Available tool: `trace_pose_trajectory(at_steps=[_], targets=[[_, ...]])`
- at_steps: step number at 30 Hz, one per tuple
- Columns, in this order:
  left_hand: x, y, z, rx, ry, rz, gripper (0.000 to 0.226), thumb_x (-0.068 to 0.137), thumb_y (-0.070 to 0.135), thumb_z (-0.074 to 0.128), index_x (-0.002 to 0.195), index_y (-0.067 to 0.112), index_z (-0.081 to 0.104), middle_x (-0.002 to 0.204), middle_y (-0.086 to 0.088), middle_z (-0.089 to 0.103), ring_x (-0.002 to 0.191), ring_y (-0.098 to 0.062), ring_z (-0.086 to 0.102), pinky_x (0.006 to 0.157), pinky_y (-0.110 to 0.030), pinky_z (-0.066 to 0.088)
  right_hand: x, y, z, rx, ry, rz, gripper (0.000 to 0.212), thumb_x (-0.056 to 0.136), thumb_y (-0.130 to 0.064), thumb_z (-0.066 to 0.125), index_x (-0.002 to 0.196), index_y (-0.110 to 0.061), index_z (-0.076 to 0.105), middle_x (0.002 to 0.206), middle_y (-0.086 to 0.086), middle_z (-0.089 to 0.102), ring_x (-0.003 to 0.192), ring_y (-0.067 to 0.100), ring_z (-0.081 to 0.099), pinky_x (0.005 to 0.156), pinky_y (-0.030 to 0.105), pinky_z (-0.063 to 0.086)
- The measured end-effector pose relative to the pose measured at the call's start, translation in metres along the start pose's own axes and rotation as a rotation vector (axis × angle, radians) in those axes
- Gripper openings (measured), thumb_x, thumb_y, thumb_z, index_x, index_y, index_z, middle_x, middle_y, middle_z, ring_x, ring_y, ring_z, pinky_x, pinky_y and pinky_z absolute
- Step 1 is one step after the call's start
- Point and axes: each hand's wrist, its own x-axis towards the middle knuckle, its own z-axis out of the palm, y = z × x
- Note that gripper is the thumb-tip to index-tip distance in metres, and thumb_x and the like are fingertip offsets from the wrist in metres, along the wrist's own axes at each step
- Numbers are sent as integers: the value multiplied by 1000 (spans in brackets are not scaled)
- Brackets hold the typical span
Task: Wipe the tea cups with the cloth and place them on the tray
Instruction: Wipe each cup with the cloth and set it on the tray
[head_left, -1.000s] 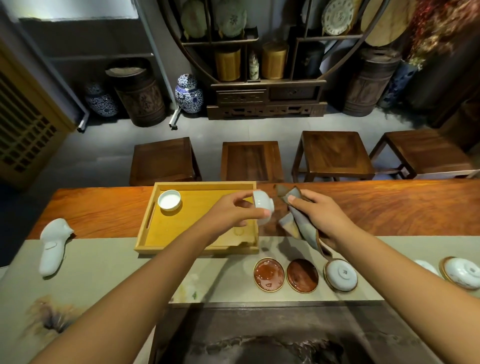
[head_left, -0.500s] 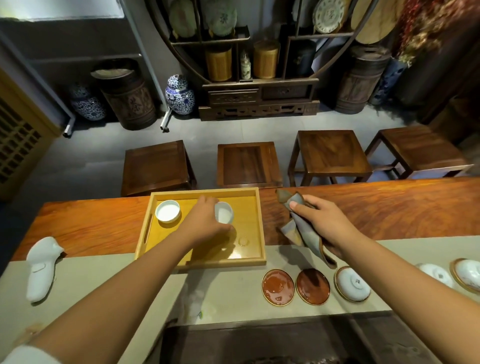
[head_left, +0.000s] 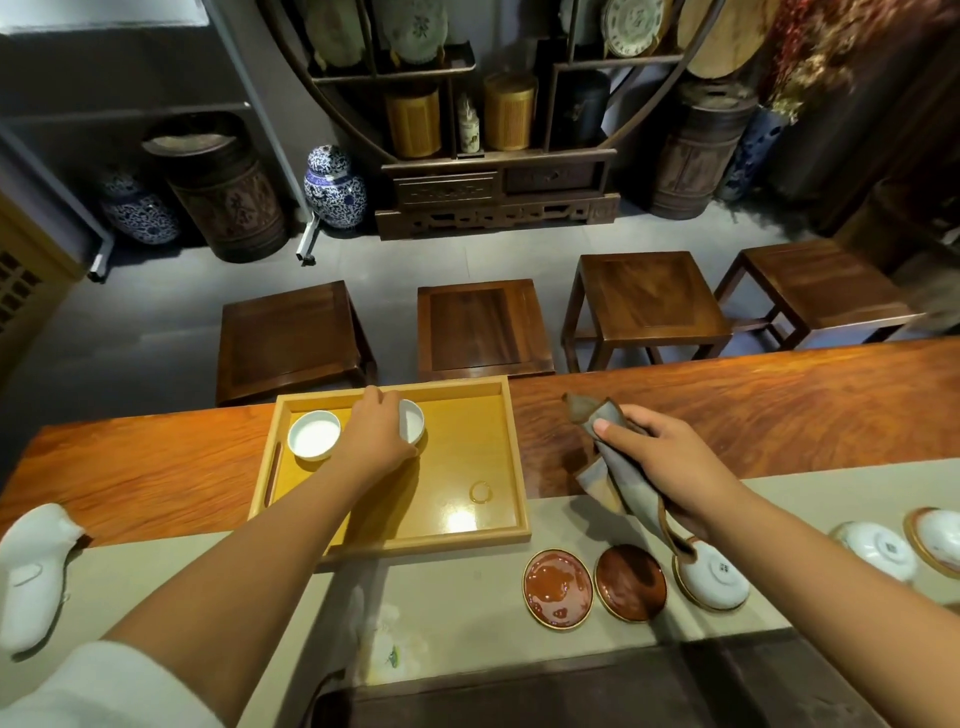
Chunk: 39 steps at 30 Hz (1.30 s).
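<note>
White porcelain sits under the left hand (head_left: 376, 441), whose fingers curl down around a small round tea cup (head_left: 413, 421) standing upright in the far part of a yellow wooden tray (head_left: 457, 540). The cup is plain, glossy and shallow, its pale inside partly hidden by the fingers. Just to its left in the same tray stands a second white cup (head_left: 314, 434), also upright and apart from the hand. The right hand (head_left: 670, 467) is closed around a folded grey-brown cloth (head_left: 618, 478), which hangs from the fist above the orange wooden table (head_left: 779, 415) beside the tray (its lower corner dangles over an upturned white cup (head_left: 714, 579) on a saucer). Left of that cup lie two empty reddish-brown saucers (head_left: 558, 590) on a pale runner (head_left: 467, 597). More white porcelain pieces (head_left: 878, 551) rest near the right edge.
</note>
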Motion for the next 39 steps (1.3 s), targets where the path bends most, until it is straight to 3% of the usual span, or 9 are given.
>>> trace_pose_trajectory(at_steps=[6,10,14,18,24,34,39], targets=[[4,-4,0,14,0,-30,73,69,28,80,131,15,42,132,-11,42,118,-27,43,93,-38,45,0,3,-2,-13,11,-1,17,89,-21,57,97,-12,70,95,8,73,81,12,67,66,15,52],[4,-2,-1,39,-8,-29,74,70,27,79,133,16,41,133,-10,43,120,-27,42,94,-39,45,1,4,-2,-12,20,1,17,89,-21,58,98,-14,70,95,5,73,86,14,68,70,19,52],[4,0,-3,72,-27,-34,81,69,31,80,136,16,37,136,-10,40,122,-28,40,96,-40,45,2,3,-1,13,17,-9,16,89,-22,58,98,-17,70,93,0,75,85,12,69,63,13,51],[1,2,-6,97,-19,-27,90,68,36,79,141,16,31,140,-10,37,125,-28,38,97,-42,44,3,3,-1,15,12,-12,16,89,-22,58,99,-18,70,97,2,74,89,14,69,72,20,52],[-6,9,-17,67,64,29,85,70,42,76,141,19,35,139,-10,38,125,-28,38,99,-42,41,1,1,-3,24,25,-14,14,89,-23,59,94,-19,71,91,0,74,83,10,69,70,20,51],[-37,78,-40,-6,98,167,69,72,45,73,132,24,47,134,-5,44,122,-24,41,97,-37,40,-10,-12,-40,-12,63,-36,14,89,-18,59,97,-14,70,96,7,72,87,19,68,79,30,53],[-58,125,-28,-48,78,247,65,72,45,72,128,22,50,130,-5,47,120,-23,41,96,-35,39,-17,-14,-74,-60,83,-72,11,89,-17,59,92,-16,69,91,2,71,79,13,66,66,16,51]])
